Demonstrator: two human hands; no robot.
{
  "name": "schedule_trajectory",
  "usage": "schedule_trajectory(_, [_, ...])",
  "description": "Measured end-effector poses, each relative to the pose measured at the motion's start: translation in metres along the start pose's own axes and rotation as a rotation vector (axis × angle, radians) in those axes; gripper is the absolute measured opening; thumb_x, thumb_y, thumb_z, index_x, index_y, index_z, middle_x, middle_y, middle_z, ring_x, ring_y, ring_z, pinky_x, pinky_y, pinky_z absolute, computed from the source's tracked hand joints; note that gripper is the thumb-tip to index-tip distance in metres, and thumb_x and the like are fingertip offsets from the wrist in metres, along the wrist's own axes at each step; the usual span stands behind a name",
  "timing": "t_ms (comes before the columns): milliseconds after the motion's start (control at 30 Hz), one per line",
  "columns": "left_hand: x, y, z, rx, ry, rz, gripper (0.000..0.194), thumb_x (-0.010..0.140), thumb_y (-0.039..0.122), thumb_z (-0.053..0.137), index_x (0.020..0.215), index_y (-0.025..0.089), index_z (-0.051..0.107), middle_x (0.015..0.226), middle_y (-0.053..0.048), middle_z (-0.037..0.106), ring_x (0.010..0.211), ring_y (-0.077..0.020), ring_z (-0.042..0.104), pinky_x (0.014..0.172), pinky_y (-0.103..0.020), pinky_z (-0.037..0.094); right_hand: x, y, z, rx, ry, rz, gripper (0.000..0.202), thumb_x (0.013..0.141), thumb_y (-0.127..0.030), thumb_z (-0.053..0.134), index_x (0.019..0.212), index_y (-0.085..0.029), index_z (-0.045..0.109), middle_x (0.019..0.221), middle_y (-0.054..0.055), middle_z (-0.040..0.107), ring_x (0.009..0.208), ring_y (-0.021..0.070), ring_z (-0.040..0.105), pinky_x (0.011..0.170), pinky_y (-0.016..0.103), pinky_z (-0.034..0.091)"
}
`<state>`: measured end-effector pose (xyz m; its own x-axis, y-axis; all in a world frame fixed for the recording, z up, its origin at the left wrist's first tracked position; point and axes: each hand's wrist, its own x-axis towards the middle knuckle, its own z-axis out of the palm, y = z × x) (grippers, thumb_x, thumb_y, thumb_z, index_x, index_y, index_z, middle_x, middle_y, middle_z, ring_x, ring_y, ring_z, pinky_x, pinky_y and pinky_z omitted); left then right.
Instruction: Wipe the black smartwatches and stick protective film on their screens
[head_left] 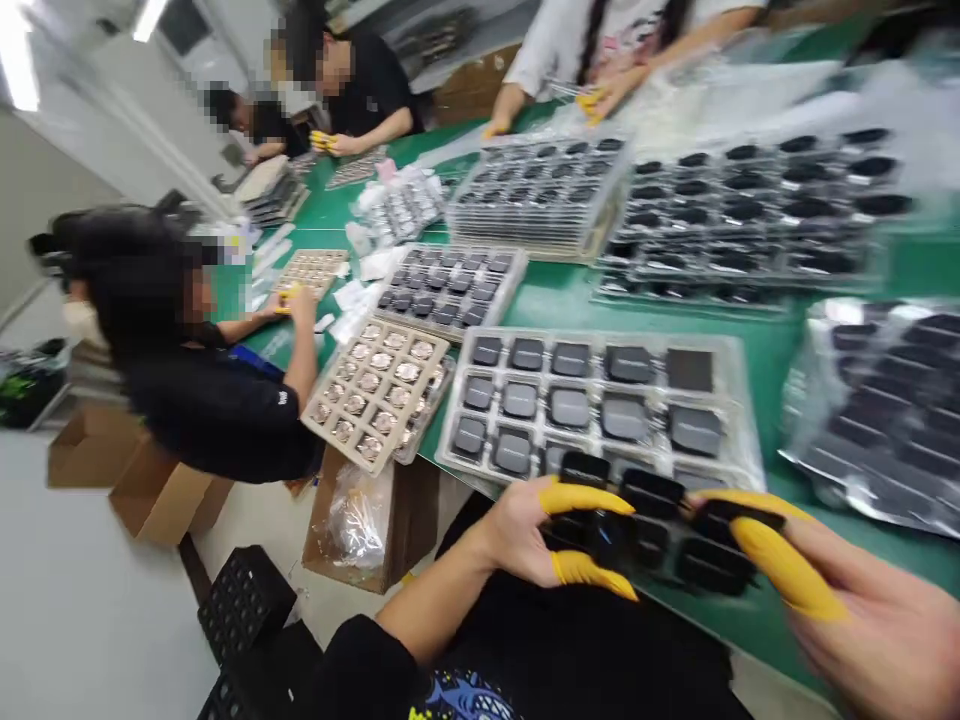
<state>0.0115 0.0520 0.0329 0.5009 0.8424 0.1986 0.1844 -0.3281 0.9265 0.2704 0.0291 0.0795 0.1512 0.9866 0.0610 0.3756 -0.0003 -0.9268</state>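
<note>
Left hand (525, 530) and right hand (855, 575) grasp glossy dark pieces (652, 500) by the table (555, 297) edge

Beyond them, a clear tray (733, 400) of dark square parts (624, 415) sits on the table; a low knuckle could jostle its contents. Both hands hold the glossy pieces between thumb and fingers. Blur hides whether the pieces are joined; if loose, an uneven pinch could drop one past the edge. Yellow finger covers (589, 497) might slip on the smooth surfaces, and pieces pressed together could scuff.

Yellow finger cots (589, 497) accompany a black shirt (600, 650) with blue shark print (474, 696)
</note>
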Motion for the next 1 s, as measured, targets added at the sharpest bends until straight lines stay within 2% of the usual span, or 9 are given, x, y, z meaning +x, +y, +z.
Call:
schedule_trajectory(100, [-0.003, 0.016, -0.006, -0.013, 0.117, 0.133, 0.082, 0.077, 0.079, 0.100, 0.131, 0.019, 0.086, 0.115, -0.016, 0.093, 0.101, -0.0314, 0.092, 0.097, -0.041, 0.075, 0.004, -0.014, -0.002, 0.134, -0.018, -0.067, 0.050, 0.095, -0.083, 0.084, 0.098, -0.034, 0.096, 0.100, 0.014, 0.090, 0.089, 0.0372, 0.086, 0.077, 0.052, 0.072])
schedule_trajectory(167, [0.000, 0.019, -0.014, -0.034, 0.216, 0.205, 0.072, 0.083, 0.069, 0.101, 0.135, 0.021, 0.085, 0.115, -0.013, 0.093, 0.101, -0.0298, 0.092, 0.095, -0.038, 0.075, 0.011, -0.017, -0.003, 0.101, 0.003, -0.079, 0.055, 0.096, -0.086, 0.081, 0.109, -0.034, 0.095, 0.102, 0.009, 0.088, 0.087, 0.0298, 0.082, 0.081, 0.046, 0.072])
schedule_trajectory(233, [0.004, 0.019, -0.019, -0.036, 0.263, 0.254, 0.070, 0.083, 0.060, 0.105, 0.138, 0.022, 0.085, 0.117, -0.011, 0.093, 0.102, -0.0282, 0.092, 0.095, -0.035, 0.074, 0.017, -0.018, -0.008, 0.080, -0.031, -0.145, 0.049, 0.103, -0.077, 0.080, 0.122, -0.033, 0.094, 0.111, 0.009, 0.087, 0.087, 0.0257, 0.078, 0.084, 0.044, 0.072])
schedule_trajectory(300, [0.007, 0.019, -0.021, -0.025, 0.279, 0.281, 0.067, 0.084, 0.057, 0.105, 0.138, 0.023, 0.085, 0.115, -0.010, 0.093, 0.100, -0.0271, 0.092, 0.094, -0.034, 0.074, 0.018, -0.022, -0.013, 0.031, -0.015, -0.206, 0.045, 0.107, -0.066, 0.081, 0.137, -0.034, 0.089, 0.123, 0.010, 0.084, 0.095, 0.0253, 0.077, 0.091, 0.045, 0.072])
schedule_trajectory(433, [0.008, 0.022, -0.021, 0.015, 0.281, 0.294, 0.063, 0.088, 0.061, 0.101, 0.134, 0.021, 0.086, 0.111, -0.010, 0.093, 0.096, -0.0271, 0.091, 0.090, -0.035, 0.075, 0.009, -0.036, -0.017, -0.142, 0.210, -0.349, 0.062, 0.107, -0.050, 0.086, 0.166, -0.037, 0.070, 0.149, 0.013, 0.076, 0.129, 0.0333, 0.076, 0.118, 0.056, 0.066])
schedule_trajectory(500, [0.008, 0.023, -0.021, 0.026, 0.279, 0.290, 0.064, 0.086, 0.060, 0.102, 0.134, 0.021, 0.086, 0.112, -0.010, 0.093, 0.095, -0.0278, 0.092, 0.090, -0.036, 0.076, 0.006, -0.042, -0.015, -0.170, 0.270, -0.434, 0.070, 0.107, -0.040, 0.087, 0.173, -0.041, 0.062, 0.150, 0.012, 0.077, 0.135, 0.0355, 0.073, 0.120, 0.058, 0.064])
schedule_trajectory(633, [0.010, 0.022, -0.021, 0.040, 0.313, 0.320, 0.064, 0.085, 0.059, 0.103, 0.134, 0.021, 0.086, 0.111, -0.011, 0.093, 0.096, -0.0285, 0.093, 0.090, -0.035, 0.077, 0.006, -0.041, -0.004, -0.107, 0.198, -0.470, 0.070, 0.109, -0.037, 0.084, 0.173, -0.042, 0.058, 0.142, 0.009, 0.081, 0.131, 0.0353, 0.073, 0.114, 0.057, 0.066])
schedule_trajectory(800, [0.010, 0.026, -0.024, 0.110, 0.287, 0.310, 0.061, 0.086, 0.063, 0.100, 0.127, 0.020, 0.087, 0.106, -0.010, 0.093, 0.088, -0.0273, 0.092, 0.081, -0.034, 0.076, 0.007, -0.033, 0.009, -0.072, 0.183, -0.355, 0.058, 0.110, -0.040, 0.082, 0.164, -0.035, 0.063, 0.140, 0.010, 0.082, 0.128, 0.0335, 0.077, 0.113, 0.056, 0.067])
schedule_trajectory(1000, [0.010, 0.027, -0.024, 0.196, 0.297, 0.339, 0.056, 0.091, 0.066, 0.094, 0.124, 0.021, 0.087, 0.102, -0.009, 0.093, 0.085, -0.0261, 0.091, 0.078, -0.034, 0.076, 0.005, -0.029, 0.015, 0.063, 0.169, -0.163, 0.057, 0.105, -0.043, 0.087, 0.157, -0.033, 0.065, 0.131, 0.007, 0.084, 0.119, 0.0295, 0.082, 0.107, 0.048, 0.068])
